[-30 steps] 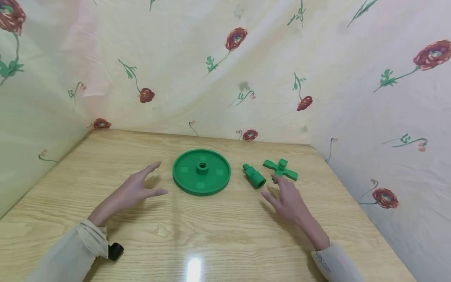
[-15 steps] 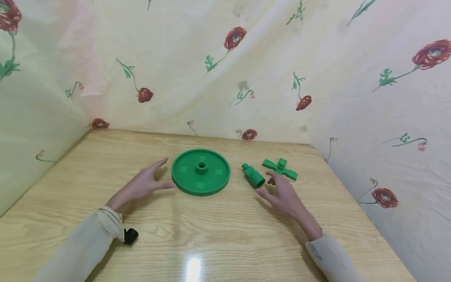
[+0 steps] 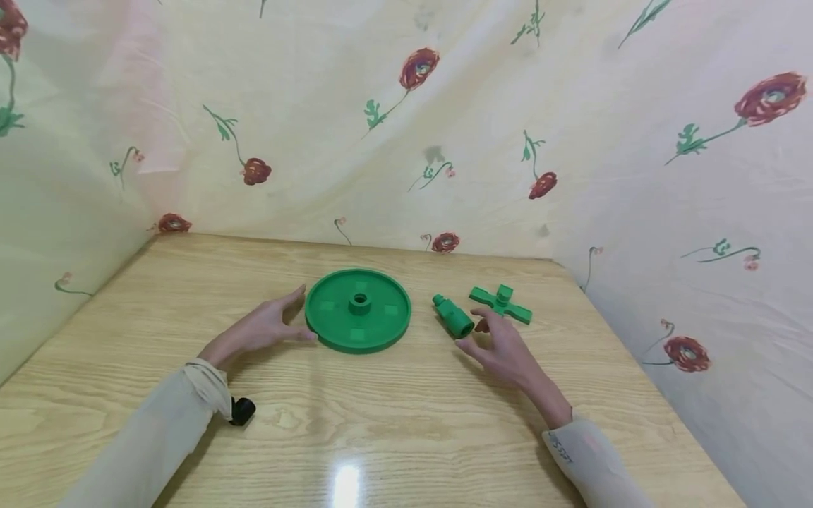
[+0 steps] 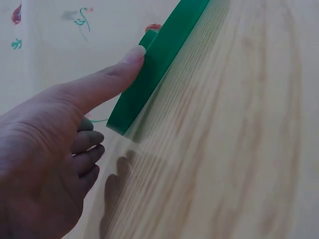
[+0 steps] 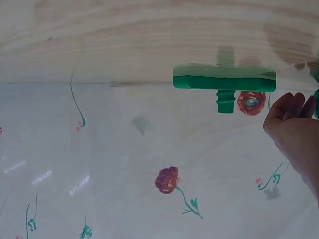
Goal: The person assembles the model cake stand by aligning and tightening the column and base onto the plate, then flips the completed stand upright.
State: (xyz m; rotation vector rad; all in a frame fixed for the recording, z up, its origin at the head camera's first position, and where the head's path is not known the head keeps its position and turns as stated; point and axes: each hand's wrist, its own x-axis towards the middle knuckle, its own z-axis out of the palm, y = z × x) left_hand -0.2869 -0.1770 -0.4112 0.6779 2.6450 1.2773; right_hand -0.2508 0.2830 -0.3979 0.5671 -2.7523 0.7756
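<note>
A round green plastic disc with a raised rim (image 3: pixel 358 307) is set toward the back edge of the wood-grain counter (image 3: pixel 356 409). The left hand (image 3: pixel 263 326) is held at its left side with the grip apart; whether it is touched cannot be told. A stubby green plastic tube (image 3: pixel 453 315) is laid to the right, and beside its wide end the right hand (image 3: pixel 504 351) is held, thumb and finger apart. A green plastic cross (image 3: pixel 502 301) is seen near the back right corner.
</note>
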